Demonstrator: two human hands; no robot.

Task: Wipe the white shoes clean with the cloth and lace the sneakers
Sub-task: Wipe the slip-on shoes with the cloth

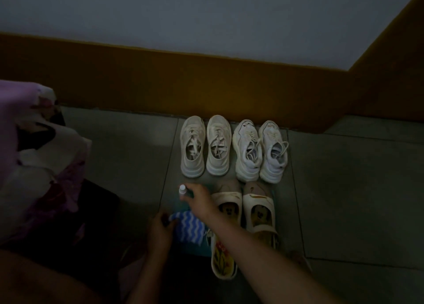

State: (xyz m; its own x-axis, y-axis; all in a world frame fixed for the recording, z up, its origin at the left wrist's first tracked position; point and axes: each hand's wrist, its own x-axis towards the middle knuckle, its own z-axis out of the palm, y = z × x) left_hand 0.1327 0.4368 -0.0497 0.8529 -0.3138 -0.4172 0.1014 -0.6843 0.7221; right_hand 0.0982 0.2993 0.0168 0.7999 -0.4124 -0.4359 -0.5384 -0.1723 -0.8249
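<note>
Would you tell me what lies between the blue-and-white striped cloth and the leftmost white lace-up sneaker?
In the head view, the right hand gripping a small white-capped bottle, then bare grey floor tile.

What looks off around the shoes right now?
Laces are loose throughout: in the left pair they are stuffed inside, and on the far-right sneaker a lace loop spills over the side. Nothing looks spilled or damaged, though the picture is dim.
</note>
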